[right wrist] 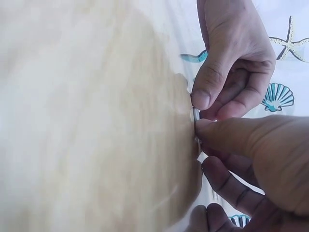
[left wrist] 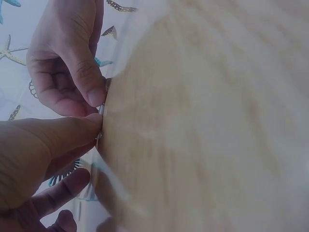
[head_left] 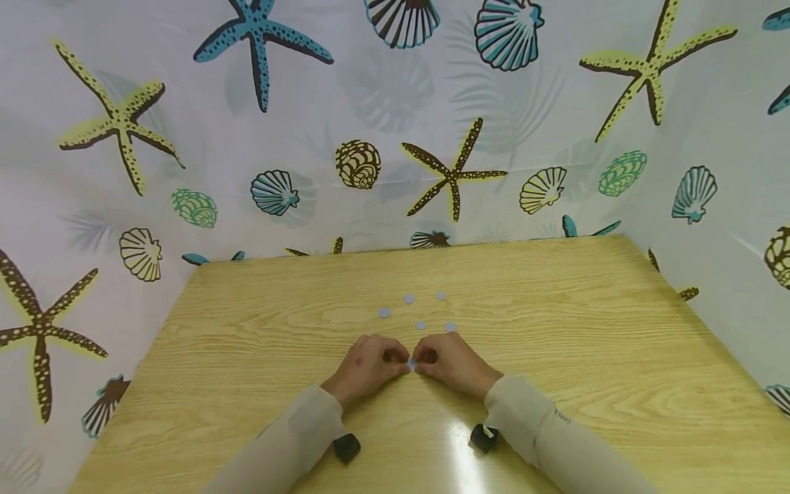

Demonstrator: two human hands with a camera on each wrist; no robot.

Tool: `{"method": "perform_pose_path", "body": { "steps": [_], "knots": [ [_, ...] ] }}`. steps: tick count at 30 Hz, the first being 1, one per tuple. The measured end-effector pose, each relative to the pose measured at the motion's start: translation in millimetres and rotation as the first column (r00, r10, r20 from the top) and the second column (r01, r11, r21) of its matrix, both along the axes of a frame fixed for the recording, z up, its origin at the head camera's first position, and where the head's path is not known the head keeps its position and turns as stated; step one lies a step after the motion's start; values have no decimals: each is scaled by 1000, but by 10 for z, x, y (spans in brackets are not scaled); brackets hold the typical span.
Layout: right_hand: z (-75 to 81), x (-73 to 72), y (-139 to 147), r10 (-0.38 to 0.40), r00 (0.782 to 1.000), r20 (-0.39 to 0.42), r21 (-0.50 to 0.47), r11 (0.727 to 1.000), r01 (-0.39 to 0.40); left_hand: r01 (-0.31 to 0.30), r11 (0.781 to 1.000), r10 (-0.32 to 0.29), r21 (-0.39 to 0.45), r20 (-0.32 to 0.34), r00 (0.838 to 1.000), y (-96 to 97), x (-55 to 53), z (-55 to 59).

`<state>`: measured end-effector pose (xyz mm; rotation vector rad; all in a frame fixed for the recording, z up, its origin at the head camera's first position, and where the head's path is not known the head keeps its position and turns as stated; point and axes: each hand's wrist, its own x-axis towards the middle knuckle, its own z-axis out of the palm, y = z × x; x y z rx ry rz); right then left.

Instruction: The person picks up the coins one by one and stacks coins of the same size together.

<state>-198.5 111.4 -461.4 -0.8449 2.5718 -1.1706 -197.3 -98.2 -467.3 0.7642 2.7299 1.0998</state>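
Observation:
A small pale disc (head_left: 412, 364) sits between the fingertips of both hands, low at the table's surface. My left hand (head_left: 370, 363) pinches its left edge with thumb and index finger. From the other side, my right hand (head_left: 453, 362) pinches the right edge the same way. In the left wrist view the disc (left wrist: 101, 109) appears edge-on as a thin strip, mostly covered by fingers. The right wrist view also shows only a sliver of the disc (right wrist: 195, 114). Its exact kind cannot be told.
Just beyond the hands, several similar pale discs lie flat and apart, among them a left one (head_left: 385, 313), a back one (head_left: 441, 296) and one by the right knuckles (head_left: 451, 327). The wood-grain table (head_left: 247, 309) meets a shell-patterned cloth (head_left: 296, 123) at its back and sides.

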Motion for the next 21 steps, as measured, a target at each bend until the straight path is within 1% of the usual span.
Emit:
{"method": "perform_pose_path", "body": {
  "steps": [3,5,10,15,18,21],
  "knots": [
    [0,45,-26,3,1000,22,-9,1000,-3,-5,1000,5,-3,2,1000,-26,44,2],
    [-9,69,-47,5,1000,17,-13,1000,-5,-10,1000,10,-2,9,1000,-46,76,3],
    [-21,123,-103,13,1000,-24,-20,1000,-14,-7,1000,6,22,40,999,-96,141,11],
    [-30,180,-136,37,999,-31,-34,999,-38,-18,999,15,35,83,996,-139,202,22],
    [-30,218,-150,52,998,-18,-37,998,-52,-25,998,18,50,121,992,-162,244,32],
    [-11,258,-160,61,998,9,-35,998,-61,-15,998,6,65,134,991,-184,277,33]
  ]
}}
